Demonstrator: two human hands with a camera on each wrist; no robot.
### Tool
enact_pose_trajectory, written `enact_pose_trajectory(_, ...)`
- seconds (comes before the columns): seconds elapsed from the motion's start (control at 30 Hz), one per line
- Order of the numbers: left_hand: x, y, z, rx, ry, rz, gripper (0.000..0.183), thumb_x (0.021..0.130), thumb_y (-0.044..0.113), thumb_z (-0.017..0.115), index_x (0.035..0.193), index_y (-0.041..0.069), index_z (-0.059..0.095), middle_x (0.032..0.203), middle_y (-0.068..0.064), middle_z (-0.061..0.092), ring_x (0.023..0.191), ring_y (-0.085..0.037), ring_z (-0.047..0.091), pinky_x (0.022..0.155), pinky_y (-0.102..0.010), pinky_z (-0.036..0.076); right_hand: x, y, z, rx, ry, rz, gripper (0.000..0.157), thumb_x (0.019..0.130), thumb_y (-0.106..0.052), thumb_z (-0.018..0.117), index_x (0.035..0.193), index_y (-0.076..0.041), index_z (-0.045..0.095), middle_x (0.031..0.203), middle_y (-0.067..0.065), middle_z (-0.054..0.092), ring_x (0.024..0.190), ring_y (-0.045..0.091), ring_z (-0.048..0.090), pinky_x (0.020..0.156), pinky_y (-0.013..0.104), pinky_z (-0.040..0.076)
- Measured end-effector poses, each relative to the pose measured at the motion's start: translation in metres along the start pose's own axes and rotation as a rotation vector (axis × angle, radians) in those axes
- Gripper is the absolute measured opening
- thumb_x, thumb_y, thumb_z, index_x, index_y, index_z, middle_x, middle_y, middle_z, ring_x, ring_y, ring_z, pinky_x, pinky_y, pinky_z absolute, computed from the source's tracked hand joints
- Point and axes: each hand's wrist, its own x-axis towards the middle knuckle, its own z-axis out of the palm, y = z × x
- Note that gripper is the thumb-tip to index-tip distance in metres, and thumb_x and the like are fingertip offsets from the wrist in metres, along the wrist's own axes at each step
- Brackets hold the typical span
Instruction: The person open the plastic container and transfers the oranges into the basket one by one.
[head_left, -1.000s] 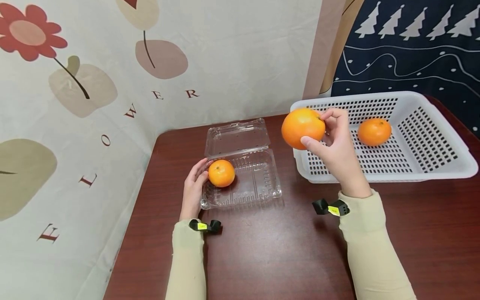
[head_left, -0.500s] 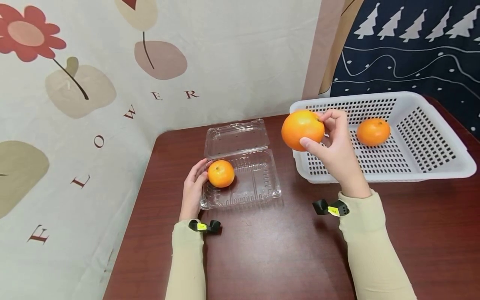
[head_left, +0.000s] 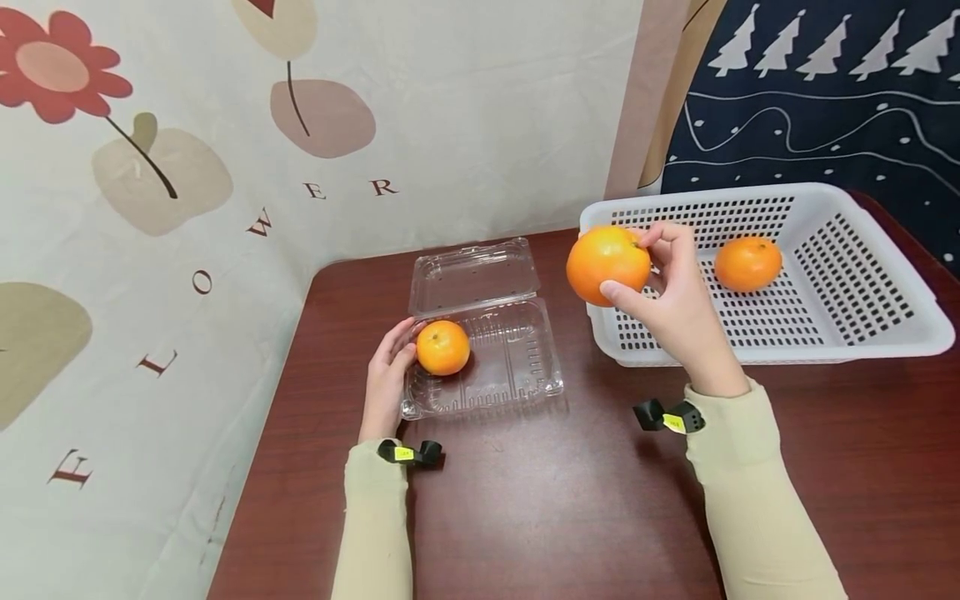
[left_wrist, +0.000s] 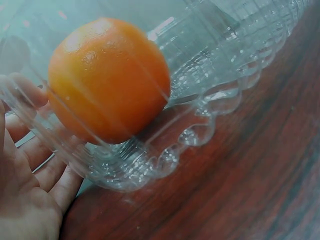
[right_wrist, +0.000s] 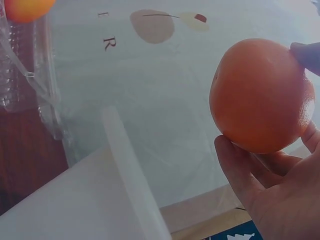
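My right hand (head_left: 677, 308) holds an orange (head_left: 609, 262) between thumb and fingertips, raised above the left end of a white plastic basket. In the right wrist view this orange (right_wrist: 262, 95) is clear of the basket rim. My left hand (head_left: 386, 379) grips the left side of a clear plastic clamshell box (head_left: 517, 358), whose lid (head_left: 476, 275) lies folded back. A second orange (head_left: 442, 347) sits in the box's left part, beside my left thumb. Through the clear wall, the left wrist view shows the fingers of my left hand (left_wrist: 35, 175) against the box's side.
The white perforated basket (head_left: 892, 275) stands at the right of the brown table (head_left: 517, 517), with another orange (head_left: 748, 264) inside. A flower-printed cloth (head_left: 480, 108) hangs behind and to the left; a dark tree-printed cloth (head_left: 810, 125) hangs behind the basket.
My right hand and its orange have sunk very slightly, the forearm shifting a little right. The left hand, the box and the other oranges stay where they were.
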Motion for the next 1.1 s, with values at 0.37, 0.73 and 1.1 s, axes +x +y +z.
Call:
enact_pose_trajectory(0.37, 0.0, -0.001, -0.0008, 0.003, -0.001, -0.005, 0.038, 0.094, 0.013, 0.043, 0.133, 0.013, 0.042, 0.13, -0.004, 0.048, 0.119, -0.012, 0.043, 0.099, -0.032, 0.033, -0.0041, 0.0011, -0.0024, -0.05, -0.013, 0.005, 0.051, 0.074, -0.008, 0.071, 0.107, -0.014, 0.033, 0.122, 0.003, 0.046, 0.111, 0.017, 0.043, 0.091, 0.027, 0.039)
enact_pose_trajectory(0.73, -0.0005, -0.0029, -0.0024, 0.02, -0.001, -0.002, 0.038, 0.094, 0.017, 0.044, 0.133, 0.015, 0.042, 0.129, -0.001, 0.049, 0.119, -0.011, 0.042, 0.099, -0.031, 0.033, -0.0062, 0.0015, -0.0048, -0.081, -0.027, -0.011, 0.052, 0.073, -0.007, 0.071, 0.107, -0.014, 0.033, 0.122, 0.003, 0.046, 0.11, 0.017, 0.043, 0.087, 0.024, 0.039)
enact_pose_trajectory(1.1, 0.0003, -0.0037, -0.002, 0.026, 0.005, 0.002, 0.039, 0.094, 0.018, 0.045, 0.133, 0.015, 0.043, 0.128, -0.001, 0.049, 0.118, -0.012, 0.043, 0.098, -0.03, 0.034, -0.0088, 0.0011, -0.0097, -0.102, -0.018, 0.022, 0.053, 0.073, -0.008, 0.071, 0.108, -0.015, 0.032, 0.123, 0.002, 0.044, 0.109, 0.017, 0.042, 0.086, 0.025, 0.038)
